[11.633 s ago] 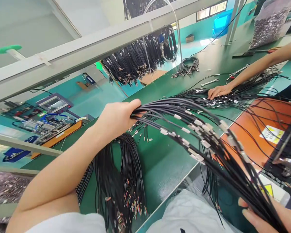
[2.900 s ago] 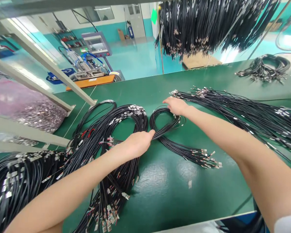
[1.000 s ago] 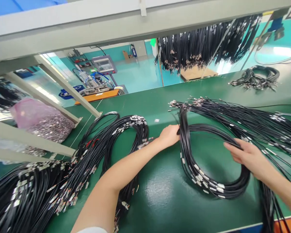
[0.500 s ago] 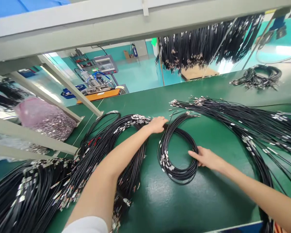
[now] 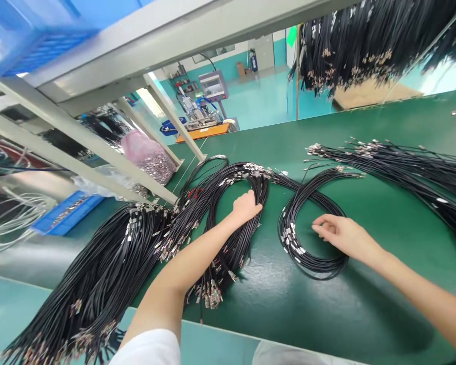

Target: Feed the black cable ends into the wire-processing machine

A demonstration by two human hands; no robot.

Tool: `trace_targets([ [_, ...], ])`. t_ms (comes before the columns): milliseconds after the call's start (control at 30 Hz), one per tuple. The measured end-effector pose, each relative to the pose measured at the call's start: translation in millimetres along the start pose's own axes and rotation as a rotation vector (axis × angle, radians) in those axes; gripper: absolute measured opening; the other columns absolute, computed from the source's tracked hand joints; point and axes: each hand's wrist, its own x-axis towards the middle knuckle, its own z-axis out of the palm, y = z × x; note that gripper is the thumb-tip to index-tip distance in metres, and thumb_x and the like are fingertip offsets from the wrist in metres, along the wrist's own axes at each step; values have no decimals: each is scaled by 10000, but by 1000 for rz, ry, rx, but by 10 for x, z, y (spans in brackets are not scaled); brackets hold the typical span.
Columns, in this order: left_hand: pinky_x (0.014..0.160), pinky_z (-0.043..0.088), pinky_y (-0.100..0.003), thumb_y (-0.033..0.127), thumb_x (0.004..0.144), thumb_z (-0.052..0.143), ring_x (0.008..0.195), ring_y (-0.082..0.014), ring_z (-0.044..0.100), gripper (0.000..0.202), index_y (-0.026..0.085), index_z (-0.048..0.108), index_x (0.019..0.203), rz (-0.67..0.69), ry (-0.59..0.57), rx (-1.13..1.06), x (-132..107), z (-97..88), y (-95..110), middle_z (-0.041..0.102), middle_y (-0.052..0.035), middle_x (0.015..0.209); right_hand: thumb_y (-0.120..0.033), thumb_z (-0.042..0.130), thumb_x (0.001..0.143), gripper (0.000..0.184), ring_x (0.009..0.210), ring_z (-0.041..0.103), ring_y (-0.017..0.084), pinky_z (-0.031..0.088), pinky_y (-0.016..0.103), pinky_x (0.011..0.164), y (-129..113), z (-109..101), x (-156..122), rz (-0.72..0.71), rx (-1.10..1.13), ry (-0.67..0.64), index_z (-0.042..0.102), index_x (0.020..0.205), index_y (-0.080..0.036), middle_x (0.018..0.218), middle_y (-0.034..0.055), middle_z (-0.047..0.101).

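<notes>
A coil of black wires (image 5: 307, 258) with small metal terminals lies flat on the green table (image 5: 327, 314). My right hand (image 5: 344, 235) hovers over the coil's middle, fingers loosely curled, holding nothing. My left hand (image 5: 246, 207) rests on the inner side of a larger looped bundle of black wires (image 5: 231, 218) to the left, fingers curled against the strands. That bundle's terminal ends (image 5: 209, 294) fan out toward the table's near edge.
A long spread of black wires (image 5: 403, 167) lies at the back right. A thick wire pile (image 5: 99, 284) hangs over the left table edge. More wires (image 5: 365, 35) hang overhead. A pink bag of metal parts (image 5: 148, 154) and grey frame bars (image 5: 99, 147) stand at left.
My left hand has left the coil's top and moved onto the larger bundle. My right hand has lifted off the coil's rim to above its middle. The view has swung left.
</notes>
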Motion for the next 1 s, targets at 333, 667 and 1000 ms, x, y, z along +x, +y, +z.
trace_targets([
  [333,524,455,-225,344,939,429,479,-99,525,255,226,341,1148,190,-47,-674,-947,-513,595,519,82,629,-576,578,891,462,930,670,228,522,353,829,-296,-8,-132,24,649,-227,653,1150,-201,1003,101,720],
  [667,648,505,-244,403,952,494,685,-135,661,349,115,677,1024,325,-560,-601,-895,-202,241,716,-71,817,-220,751,819,259,477,355,19,394,131,444,-67,568,33,435,1411,-84,625,1044,-195,670,-63,424],
  [1000,572,463,-210,320,907,604,566,-94,628,244,90,687,907,129,-292,-759,-559,-512,-318,696,-66,717,-579,533,918,352,501,108,88,202,204,375,-131,652,60,293,1291,-93,594,1004,-243,663,-66,225],
])
